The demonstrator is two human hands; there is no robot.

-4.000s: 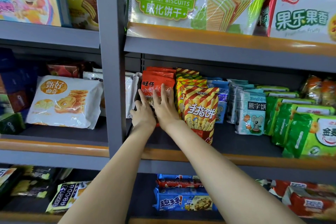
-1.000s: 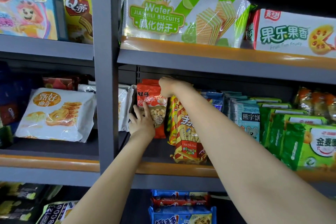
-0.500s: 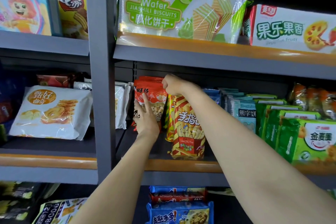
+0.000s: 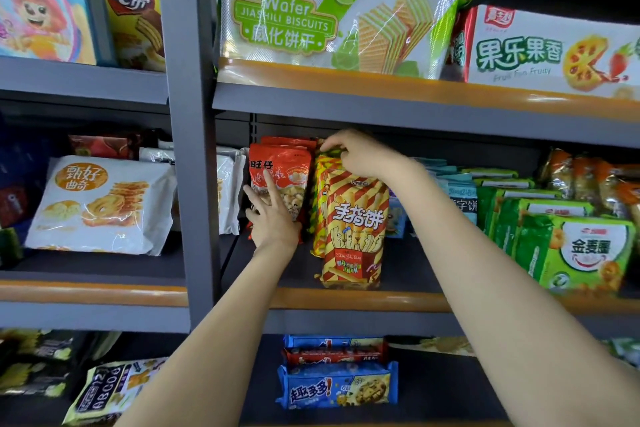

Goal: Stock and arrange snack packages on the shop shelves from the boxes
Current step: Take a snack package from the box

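Observation:
A row of red snack bags (image 4: 282, 163) stands upright at the left end of the middle shelf (image 4: 408, 300). My left hand (image 4: 272, 218) lies flat against the front red bag, fingers spread. To its right stands a row of red-and-yellow striped finger-biscuit bags (image 4: 353, 229). My right hand (image 4: 360, 154) reaches over that row and pinches the top edge of a striped bag behind the front one.
A grey upright post (image 4: 192, 135) stands just left of the red bags. Blue and green packages (image 4: 568, 243) fill the shelf to the right. A wafer pack (image 4: 332, 14) lies on the shelf above, blue cookie packs (image 4: 337, 386) below, a white cookie bag (image 4: 100, 206) in the left bay.
My right hand has shifted slightly right, from the red bags' top onto the striped bags' tops. My left hand stays pressed on the front red bag. The view moved a little closer.

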